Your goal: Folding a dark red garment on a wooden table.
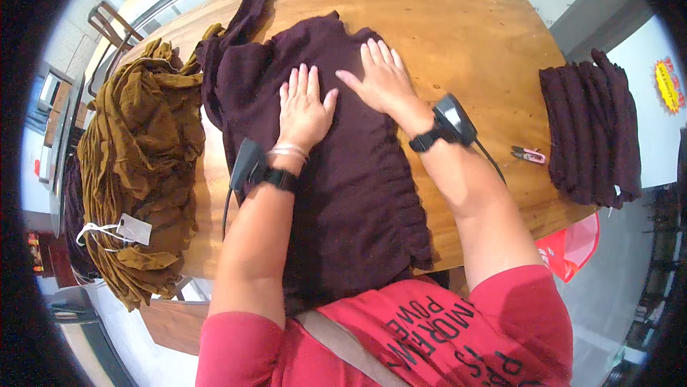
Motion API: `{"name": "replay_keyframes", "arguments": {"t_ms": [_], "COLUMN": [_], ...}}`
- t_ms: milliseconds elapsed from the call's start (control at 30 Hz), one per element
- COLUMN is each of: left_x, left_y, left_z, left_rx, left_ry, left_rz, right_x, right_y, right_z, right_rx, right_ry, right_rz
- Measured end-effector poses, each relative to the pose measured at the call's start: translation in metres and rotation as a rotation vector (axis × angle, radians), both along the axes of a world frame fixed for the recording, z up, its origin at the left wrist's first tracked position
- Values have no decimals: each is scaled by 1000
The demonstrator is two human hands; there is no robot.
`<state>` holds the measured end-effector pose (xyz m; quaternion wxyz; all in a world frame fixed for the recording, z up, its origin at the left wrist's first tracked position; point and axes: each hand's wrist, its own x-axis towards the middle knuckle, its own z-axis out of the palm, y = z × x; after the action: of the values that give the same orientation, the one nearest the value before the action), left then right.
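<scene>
Dark purple knitted or woven fabric point(349, 199) lies spread on the wooden table point(472, 54), its near end reaching the table edge at my body. My left hand point(306, 108) rests flat on its upper middle, palm down, fingers pointing away from me. Flat near the fabric's right edge is my right hand point(381, 75), thumb stretched toward the left hand. Neither hand grips anything. At the fabric's upper left the cloth is bunched, with a narrow twisted part reaching toward the far edge.
A heap of mustard-brown fabric point(145, 161) with a white tag point(135, 229) hangs over the table's left side. Pink-handled thread snips point(528, 155) lie at right, beside a folded stack of dark purple fabric point(590, 129). A red bag point(571, 247) shows below the table edge.
</scene>
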<state>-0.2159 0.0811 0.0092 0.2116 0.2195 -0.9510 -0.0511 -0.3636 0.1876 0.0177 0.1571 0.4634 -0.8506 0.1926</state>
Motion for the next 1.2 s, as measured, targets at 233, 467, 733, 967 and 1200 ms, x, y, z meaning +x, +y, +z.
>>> {"name": "replay_keyframes", "arguments": {"t_ms": [233, 467, 733, 967, 1200], "left_x": [40, 25, -34, -45, -54], "left_y": [29, 26, -32, -62, -68], "left_z": [8, 40, -2, 1, 2], "left_rx": [-25, -80, 74, 126, 91], "left_ry": [-73, -13, 23, -75, -135], "left_rz": [-18, -141, -114, 45, 264], "right_x": [41, 37, 28, 27, 23], "right_y": [38, 38, 2, 10, 16], "right_z": [3, 39, 3, 4, 0], "right_rx": [79, 3, 42, 110, 70], "right_ry": [-52, -177, -103, -98, -51], "right_rz": [64, 74, 84, 90, 124]}}
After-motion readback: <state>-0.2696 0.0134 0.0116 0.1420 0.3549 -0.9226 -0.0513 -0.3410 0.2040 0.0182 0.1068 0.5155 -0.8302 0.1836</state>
